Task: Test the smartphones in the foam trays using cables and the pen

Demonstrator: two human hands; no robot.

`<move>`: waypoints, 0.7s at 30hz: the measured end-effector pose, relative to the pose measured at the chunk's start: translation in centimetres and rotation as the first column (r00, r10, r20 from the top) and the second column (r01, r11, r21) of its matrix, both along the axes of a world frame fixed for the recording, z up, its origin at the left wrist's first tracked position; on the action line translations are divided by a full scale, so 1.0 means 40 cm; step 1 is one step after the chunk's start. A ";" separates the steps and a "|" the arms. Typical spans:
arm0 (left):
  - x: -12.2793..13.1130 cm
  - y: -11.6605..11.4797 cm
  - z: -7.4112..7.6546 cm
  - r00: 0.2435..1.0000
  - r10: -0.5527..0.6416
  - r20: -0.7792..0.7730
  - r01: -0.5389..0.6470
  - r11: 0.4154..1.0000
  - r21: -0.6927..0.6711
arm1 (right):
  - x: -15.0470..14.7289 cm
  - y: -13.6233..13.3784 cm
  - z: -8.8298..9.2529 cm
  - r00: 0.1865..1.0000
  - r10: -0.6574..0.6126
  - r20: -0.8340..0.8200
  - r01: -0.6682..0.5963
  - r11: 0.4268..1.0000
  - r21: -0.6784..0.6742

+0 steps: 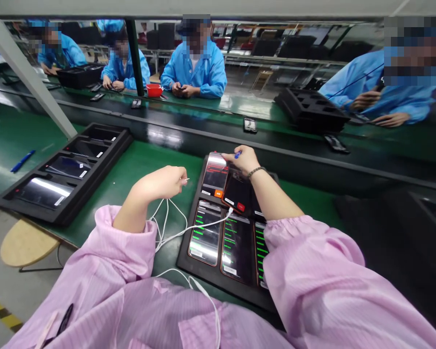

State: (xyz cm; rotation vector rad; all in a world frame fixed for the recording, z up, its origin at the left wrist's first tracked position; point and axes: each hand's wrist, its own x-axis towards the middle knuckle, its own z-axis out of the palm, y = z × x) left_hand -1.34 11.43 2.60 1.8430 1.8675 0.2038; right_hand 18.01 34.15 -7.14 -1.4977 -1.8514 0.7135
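Note:
A black foam tray (186, 257) in front of me holds several phones in slots. One dark-screened phone (236, 188) with a red patch lies tilted over its slot, and a white cable (207, 224) is plugged into its lower end. My right hand (245, 160) is closed at this phone's upper end, with a blue pen (238, 154) in its fingers; the fingertips are partly hidden. To the left, over the green bench, my left hand (170, 183) pinches a thin, pale, pin-like thing (187, 179), too small to name. Beside the tilted phone lies a phone (215, 173) showing red text.
A second foam tray (67, 213) with phones stands at the left, near a blue pen (23, 161). Along the far side runs a dark conveyor (203, 127) carrying phones. Across it sit several people in blue, with a red box (153, 90). Dark foam (366, 228) lies at right.

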 end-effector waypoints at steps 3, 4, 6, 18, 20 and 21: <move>0.003 0.006 -0.004 1.000 0.003 -0.013 -0.003 1.000 0.004 | -0.002 -0.012 0.004 0.983 0.002 -0.183 -0.020 0.995 -0.097; 0.004 0.008 -0.004 1.000 0.006 -0.014 -0.006 1.000 0.008 | -0.003 -0.020 0.007 0.971 0.005 -0.240 -0.036 0.991 -0.125; 0.005 0.008 -0.002 1.000 0.016 -0.007 -0.016 1.000 0.018 | -0.001 -0.036 0.017 0.942 0.018 -0.336 -0.078 0.983 -0.165; 0.031 0.025 -0.017 0.997 0.010 -0.073 -0.017 0.995 -0.095 | -0.023 -0.030 0.019 0.949 -0.040 -0.312 -0.004 0.990 -0.138; 0.054 0.034 -0.042 0.990 -0.052 -0.134 0.029 0.985 -0.169 | -0.030 -0.044 -0.013 0.982 -0.015 -0.190 -0.008 0.993 -0.117; 0.065 0.035 -0.058 0.985 -0.065 -0.162 0.035 0.982 -0.184 | -0.029 -0.049 -0.023 0.992 0.002 -0.125 -0.014 0.996 -0.091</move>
